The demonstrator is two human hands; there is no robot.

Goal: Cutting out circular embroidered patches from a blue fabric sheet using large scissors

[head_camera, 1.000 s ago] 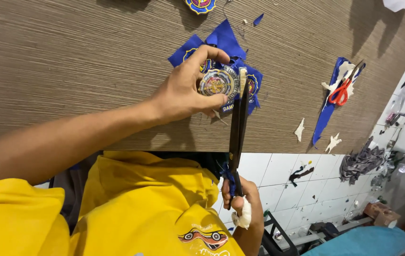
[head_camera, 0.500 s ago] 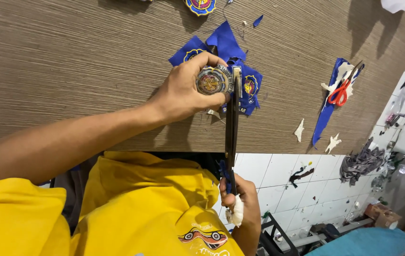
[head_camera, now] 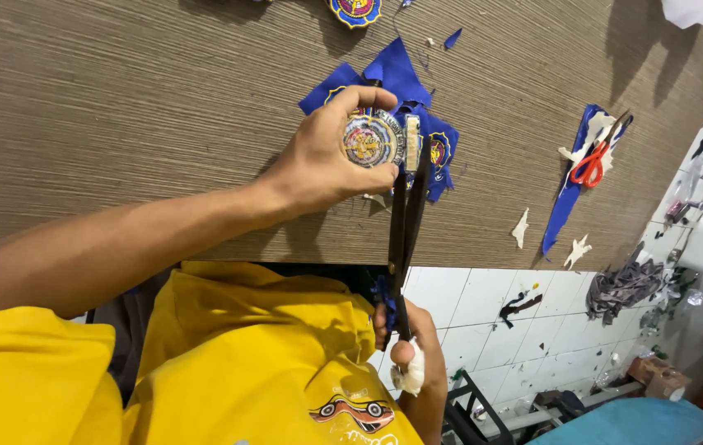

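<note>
The scene is bright and evenly lit by soft white light, with colours clear and well saturated. The woven grain of the bench (head_camera: pixel 121 124) shows crisply, with no glare on it. A soft shadow lies under the left hand (head_camera: pixel 318 161) and forearm, and broader dim shadows fall across the bench's upper right part. The right edge is washed out near a pale surface. The wide lens bends lines at the edges, and the yellow shirt (head_camera: pixel 228 363) close to the camera looks slightly soft.
</note>
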